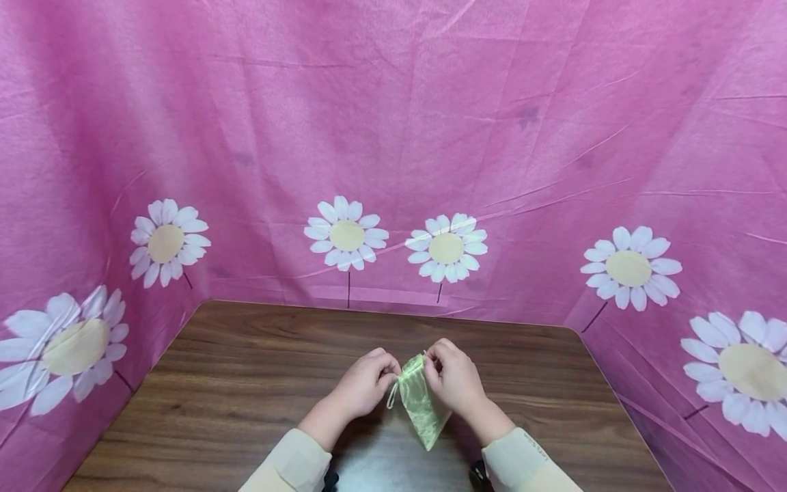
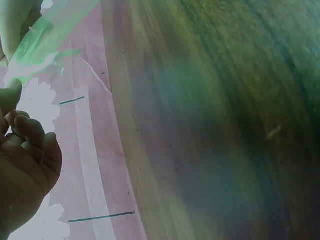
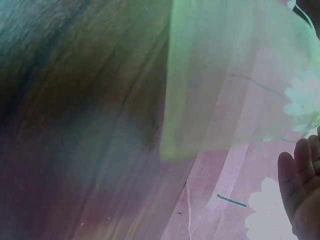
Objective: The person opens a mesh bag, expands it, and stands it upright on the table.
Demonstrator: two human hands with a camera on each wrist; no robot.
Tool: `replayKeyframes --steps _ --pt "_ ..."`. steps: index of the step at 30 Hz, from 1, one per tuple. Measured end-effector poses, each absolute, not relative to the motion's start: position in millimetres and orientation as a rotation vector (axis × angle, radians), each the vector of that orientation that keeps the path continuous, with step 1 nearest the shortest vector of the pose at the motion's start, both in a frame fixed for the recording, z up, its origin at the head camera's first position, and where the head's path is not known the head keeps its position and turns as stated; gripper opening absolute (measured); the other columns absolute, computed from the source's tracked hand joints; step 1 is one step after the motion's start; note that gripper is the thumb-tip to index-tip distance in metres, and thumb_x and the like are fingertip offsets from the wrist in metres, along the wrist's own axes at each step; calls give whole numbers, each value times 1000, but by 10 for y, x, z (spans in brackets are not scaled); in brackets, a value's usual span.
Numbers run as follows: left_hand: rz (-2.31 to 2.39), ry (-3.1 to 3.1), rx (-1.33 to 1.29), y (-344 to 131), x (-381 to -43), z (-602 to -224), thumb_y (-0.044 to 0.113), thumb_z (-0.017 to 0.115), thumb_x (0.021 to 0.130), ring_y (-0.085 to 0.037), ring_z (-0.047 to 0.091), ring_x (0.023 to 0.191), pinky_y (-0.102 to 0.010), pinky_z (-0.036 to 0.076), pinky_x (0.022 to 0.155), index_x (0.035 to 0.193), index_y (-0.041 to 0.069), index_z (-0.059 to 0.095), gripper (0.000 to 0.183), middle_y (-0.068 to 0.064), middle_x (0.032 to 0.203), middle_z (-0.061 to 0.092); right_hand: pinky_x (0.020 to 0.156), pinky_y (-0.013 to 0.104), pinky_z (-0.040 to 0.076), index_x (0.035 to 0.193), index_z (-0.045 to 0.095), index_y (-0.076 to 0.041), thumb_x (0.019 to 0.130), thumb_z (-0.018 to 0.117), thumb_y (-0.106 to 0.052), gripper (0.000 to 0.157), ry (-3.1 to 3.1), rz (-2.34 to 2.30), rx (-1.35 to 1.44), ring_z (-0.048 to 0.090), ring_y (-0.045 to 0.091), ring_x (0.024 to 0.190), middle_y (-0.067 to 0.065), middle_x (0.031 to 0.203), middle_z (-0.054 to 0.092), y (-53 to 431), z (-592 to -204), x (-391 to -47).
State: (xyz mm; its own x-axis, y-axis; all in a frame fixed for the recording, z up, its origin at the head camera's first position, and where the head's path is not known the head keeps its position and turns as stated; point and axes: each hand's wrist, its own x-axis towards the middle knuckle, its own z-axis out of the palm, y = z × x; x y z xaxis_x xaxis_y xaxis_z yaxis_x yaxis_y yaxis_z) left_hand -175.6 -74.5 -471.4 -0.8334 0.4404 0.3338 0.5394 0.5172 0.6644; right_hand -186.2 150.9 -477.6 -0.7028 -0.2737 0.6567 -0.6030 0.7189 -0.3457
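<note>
Left hand (image 1: 367, 383) and right hand (image 1: 456, 377) pinch a sheer green drawstring pouch (image 1: 420, 404) (between them, above the bench (image 1: 277, 355)).

Both sleeves (image 1: 295, 463) are cream, the right cuff (image 1: 510, 459) bearing dark marks (image 1: 533, 444).

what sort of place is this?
Likely a small indoor booth: pink flowered cloth hangs on three sides of a wooden table, where the left hand and right hand hold a green bag.

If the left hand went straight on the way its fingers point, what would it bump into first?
Probably the green pouch the left hand pinches; the right hand seems next, though depth is unclear.
</note>
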Motion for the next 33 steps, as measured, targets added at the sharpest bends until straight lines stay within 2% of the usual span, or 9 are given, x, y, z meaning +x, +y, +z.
replayKeyframes --steps 9,20,27,33 --pt "-1098 -2656 -807 -808 -1736 -4653 4 67 98 -17 62 90 -42 54 85 95 12 66 9 3 97 59 57 24 46 80 62 -17 85 75 -2 20 -2382 754 651 52 3 66 -10 82 57 1529 -4761 -1843" --pt "-933 -2690 -821 -861 -1754 -4623 5 68 98 -17 63 89 -42 55 85 94 13 65 10 4 96 59 57 24 47 82 62 -17 85 75 -3 20 -2397 723 674 56 8 66 -10 83 57 1547 -4762 -1816" --pt "-819 -2709 -842 -905 -1730 -4550 7 68 99 -17 61 83 -41 55 80 95 13 64 8 5 93 55 58 24 47 82 62 -17 85 76 -4 20 -2401 707 702 52 3 68 -10 83 56 1549 -4768 -1813" --pt "-674 -2699 -825 -926 -1743 -4541 10 70 98 -22 66 82 -43 55 76 94 14 66 7 2 92 59 57 24 45 82 62 -18 85 76 -3 21 -2436 686 721 51 2 67 -11 82 53 1546 -4762 -1805"
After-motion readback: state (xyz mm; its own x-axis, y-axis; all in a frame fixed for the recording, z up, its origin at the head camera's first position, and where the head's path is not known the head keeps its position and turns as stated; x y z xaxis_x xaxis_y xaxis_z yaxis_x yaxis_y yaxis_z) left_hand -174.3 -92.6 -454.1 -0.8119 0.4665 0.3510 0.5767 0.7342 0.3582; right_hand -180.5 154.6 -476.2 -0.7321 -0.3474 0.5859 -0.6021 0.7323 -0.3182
